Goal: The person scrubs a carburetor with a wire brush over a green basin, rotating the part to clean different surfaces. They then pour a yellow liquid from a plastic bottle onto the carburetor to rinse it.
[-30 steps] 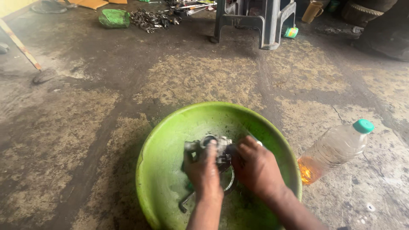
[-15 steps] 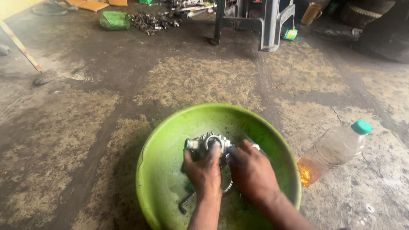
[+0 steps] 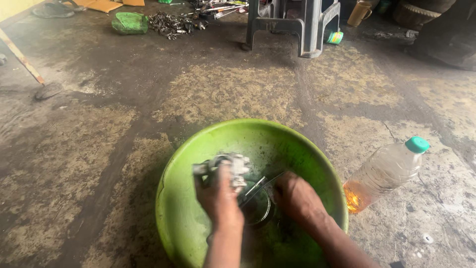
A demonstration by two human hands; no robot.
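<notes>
Left hand (image 3: 218,196) grips a grey metal part (image 3: 229,166) inside the green basin (image 3: 188,164) on the floor; right hand (image 3: 297,198), fingers curled, grip unclear, beside a plastic bottle (image 3: 384,173).

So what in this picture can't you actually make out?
- Head view: the underside of the grey metal part is covered by the left hand.
- What the right hand grips is hidden under the hand itself, low in the green basin.
- The basin's near rim and both forearms are cut off by the bottom edge.
- The scrap pile is too small to sort.
- The grey stool is cut off at the top edge.
</notes>
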